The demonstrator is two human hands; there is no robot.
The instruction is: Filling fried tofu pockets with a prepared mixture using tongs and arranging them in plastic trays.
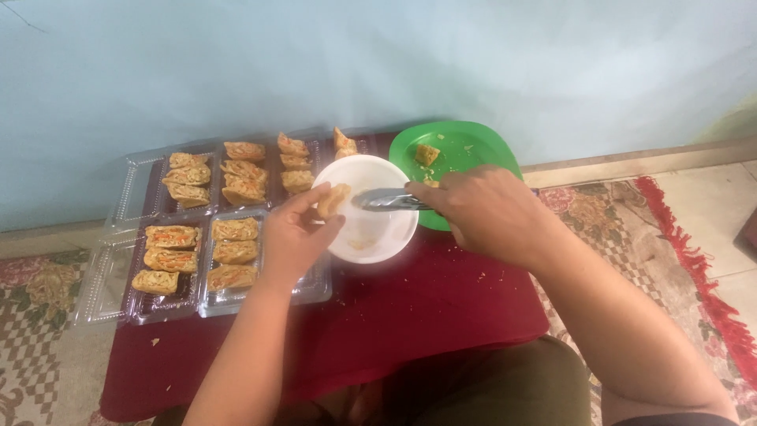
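The left hand [296, 237] is closed around a fried roll piece [332, 199], pinched between thumb and fingertips and held over the left rim of the white bowl [378, 237], probably so that crumbs fall into the bowl and not onto the cloth. The right hand [489, 211] is wrapped shut on the handle end of metal tongs [390, 201], whose tips reach leftward across the bowl to just beside the roll piece (whether they touch it I cannot tell). The bowl stands near the middle of the red-covered table [410, 308], towards its far edge. Behind it, at the far right corner, a green plate [465, 146] carries one small piece and some crumbs, close enough for the tongs to reach. Along the left half of the table, clear plastic trays [201, 288] lie with their lids folded back, each compartment filled with rows of rolls [172, 237], side by side within reach of the left hand
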